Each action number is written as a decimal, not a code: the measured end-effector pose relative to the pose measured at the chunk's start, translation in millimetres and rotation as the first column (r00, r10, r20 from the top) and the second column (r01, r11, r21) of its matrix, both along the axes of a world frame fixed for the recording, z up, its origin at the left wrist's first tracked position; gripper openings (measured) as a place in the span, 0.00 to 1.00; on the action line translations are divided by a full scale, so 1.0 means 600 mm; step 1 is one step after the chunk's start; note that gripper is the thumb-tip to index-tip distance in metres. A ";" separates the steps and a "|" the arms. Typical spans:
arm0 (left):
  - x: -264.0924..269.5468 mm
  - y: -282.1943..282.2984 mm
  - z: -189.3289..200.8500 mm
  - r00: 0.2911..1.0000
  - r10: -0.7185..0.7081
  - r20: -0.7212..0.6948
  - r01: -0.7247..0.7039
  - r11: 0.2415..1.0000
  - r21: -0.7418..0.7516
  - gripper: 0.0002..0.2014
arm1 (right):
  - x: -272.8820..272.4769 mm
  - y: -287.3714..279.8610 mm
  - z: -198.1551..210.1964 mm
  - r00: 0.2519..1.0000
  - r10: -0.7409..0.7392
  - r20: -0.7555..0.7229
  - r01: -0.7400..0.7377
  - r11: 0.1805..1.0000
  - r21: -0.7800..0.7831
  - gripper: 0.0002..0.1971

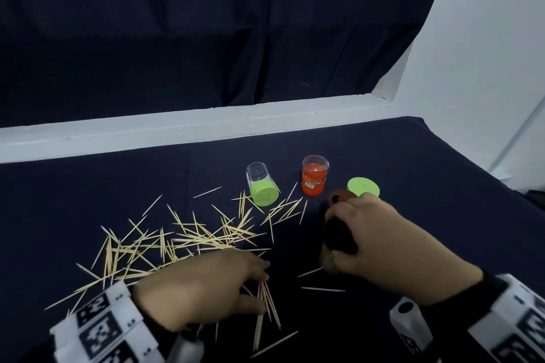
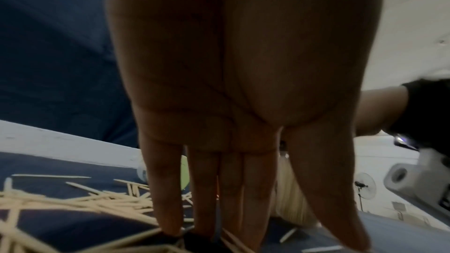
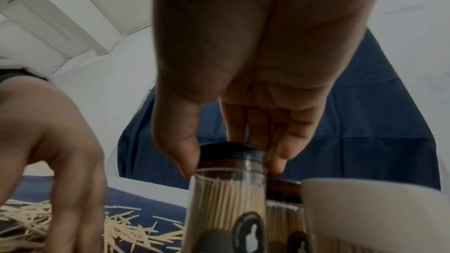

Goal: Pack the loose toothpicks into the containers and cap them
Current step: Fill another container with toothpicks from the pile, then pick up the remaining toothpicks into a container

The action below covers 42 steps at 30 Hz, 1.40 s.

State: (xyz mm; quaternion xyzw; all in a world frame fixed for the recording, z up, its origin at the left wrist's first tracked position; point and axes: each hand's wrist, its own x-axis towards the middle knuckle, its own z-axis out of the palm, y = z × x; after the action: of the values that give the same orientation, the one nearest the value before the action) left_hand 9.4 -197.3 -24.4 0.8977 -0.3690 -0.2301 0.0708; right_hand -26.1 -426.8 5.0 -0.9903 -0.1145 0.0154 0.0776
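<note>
Loose toothpicks [image 1: 182,242] lie scattered over the dark blue cloth, left of centre. My left hand [image 1: 264,292] lies flat on the cloth, its straight fingers [image 2: 168,199] pressing on a small bunch of toothpicks [image 1: 265,312] between fingertips and thumb. My right hand [image 1: 339,224] grips a clear container with a dark cap [image 3: 228,189], packed with toothpicks; thumb and fingers curl round its capped end. A second, similar packed container [image 3: 284,213] shows right beside it in the right wrist view.
A clear container with a green cap [image 1: 262,183] lies on its side behind the pile. An orange container [image 1: 314,175] stands uncapped next to it, with a loose green lid [image 1: 362,186] to its right. A white ledge [image 1: 177,130] borders the table's far edge.
</note>
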 end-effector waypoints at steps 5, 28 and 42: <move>0.045 0.033 0.021 0.991 0.083 0.106 -0.066 0.985 -0.157 0.17 | -0.005 0.004 -0.007 1.000 0.002 0.002 -0.002 1.000 -0.013 0.22; 0.244 -0.047 -0.009 0.856 0.015 0.516 -0.048 0.997 0.052 0.21 | 0.006 0.057 0.023 0.993 0.022 0.114 -0.045 0.978 0.202 0.20; 0.069 0.053 0.062 0.888 0.339 0.312 -0.090 0.792 -0.604 0.23 | 0.050 0.131 0.019 0.986 -0.063 0.153 -0.042 0.800 0.599 0.25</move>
State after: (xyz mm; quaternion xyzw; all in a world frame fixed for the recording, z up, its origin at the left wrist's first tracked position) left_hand 50.7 -165.8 12.6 0.8982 -0.3206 0.0925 0.2860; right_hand 3.6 -348.0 16.1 -0.9131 -0.1142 -0.1041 0.3772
